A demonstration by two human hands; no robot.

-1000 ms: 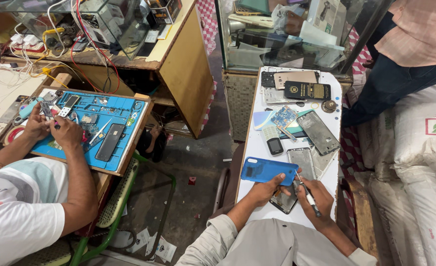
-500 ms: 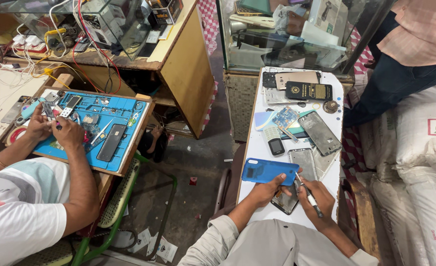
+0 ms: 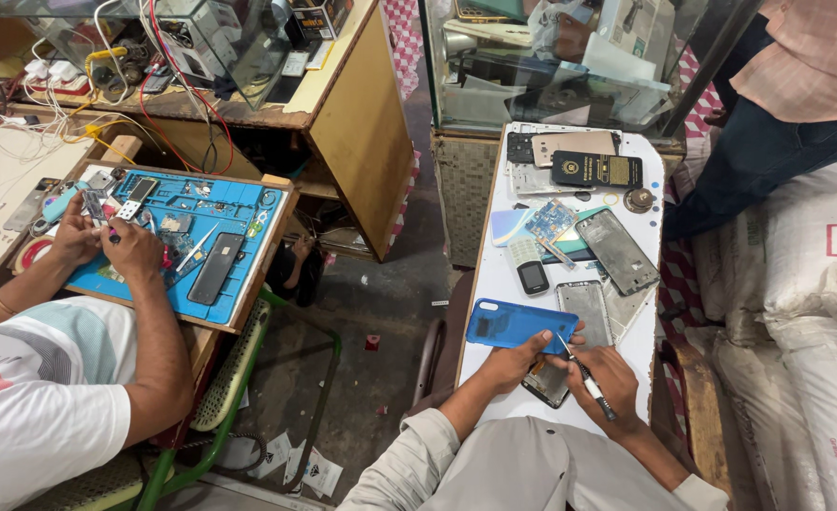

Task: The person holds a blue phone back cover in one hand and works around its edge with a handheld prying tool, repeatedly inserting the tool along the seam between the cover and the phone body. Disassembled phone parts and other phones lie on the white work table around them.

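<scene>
Between closed fingers [image 3: 596, 364]: screwdriver [image 3: 589, 381]
</scene>
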